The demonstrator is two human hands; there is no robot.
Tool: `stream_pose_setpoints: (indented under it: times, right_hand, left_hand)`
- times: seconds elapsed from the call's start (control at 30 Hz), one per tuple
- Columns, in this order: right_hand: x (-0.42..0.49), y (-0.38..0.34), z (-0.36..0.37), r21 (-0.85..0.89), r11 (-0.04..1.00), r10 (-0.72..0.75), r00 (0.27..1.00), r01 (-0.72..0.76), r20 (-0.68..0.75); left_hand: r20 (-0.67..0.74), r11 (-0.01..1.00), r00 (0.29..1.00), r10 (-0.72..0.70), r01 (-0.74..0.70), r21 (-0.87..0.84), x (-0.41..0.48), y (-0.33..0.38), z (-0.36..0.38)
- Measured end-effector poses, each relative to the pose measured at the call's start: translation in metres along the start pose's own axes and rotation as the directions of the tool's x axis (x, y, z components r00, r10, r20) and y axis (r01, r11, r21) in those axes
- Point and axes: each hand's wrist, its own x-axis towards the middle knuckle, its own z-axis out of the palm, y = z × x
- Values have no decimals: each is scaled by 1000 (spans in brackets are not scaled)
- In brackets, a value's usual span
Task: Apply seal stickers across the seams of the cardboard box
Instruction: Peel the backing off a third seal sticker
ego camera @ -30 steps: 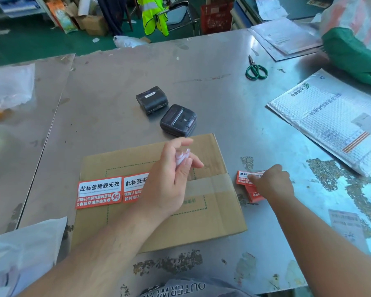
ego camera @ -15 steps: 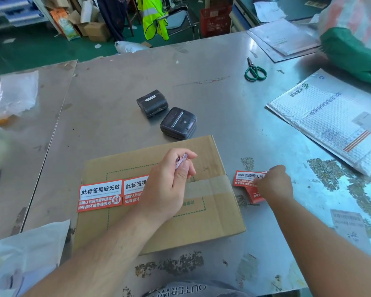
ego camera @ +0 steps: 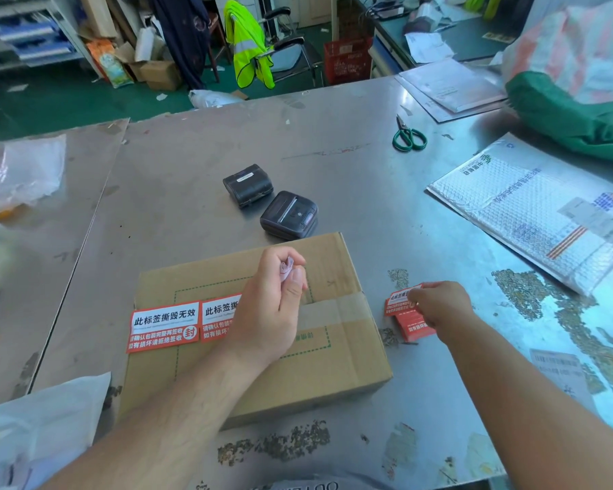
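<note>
The left hand [ego camera: 266,313] covers the right part of the second seal sticker [ego camera: 220,320] and a stretch of the tape [ego camera: 337,309] along the seam of the cardboard box [ego camera: 333,366]. Its curled fingers hide most of a crumpled scrap [ego camera: 286,268]. The right hand [ego camera: 439,305] hides part of the sticker stack [ego camera: 413,328] and the near edge of the top sticker [ego camera: 399,300] that it pinches. The white bag [ego camera: 32,436] at lower left is cut off by the frame's edge.

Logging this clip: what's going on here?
A person is sealing a brown cardboard box on a steel table. Two red-and-white seal stickers lie side by side on its taped seam. The left hand, above the box, curls its fingers round a crumpled pale scrap. The right hand pinches the top sticker of a red stack beside the box.
</note>
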Motion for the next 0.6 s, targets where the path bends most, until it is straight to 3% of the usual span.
stream_pose_setpoints:
  times: [0.23, 0.47, 0.6]
  right_hand:
    - [-27, -19, -7, 104, 991, -84, 996, 83, 12]
    - [-67, -49, -16, 94, 943, -314, 947, 320, -74]
    - [-93, -72, -20, 128, 889, -428, 897, 440, -107]
  left_hand:
    - [-11, 998, 998, -68, 68, 6, -2, 11, -4]
    - [-120, 987, 982, -147, 137, -88, 2, 28, -7]
    - [-134, 950, 953, -272, 244, -197, 1, 26, -12]
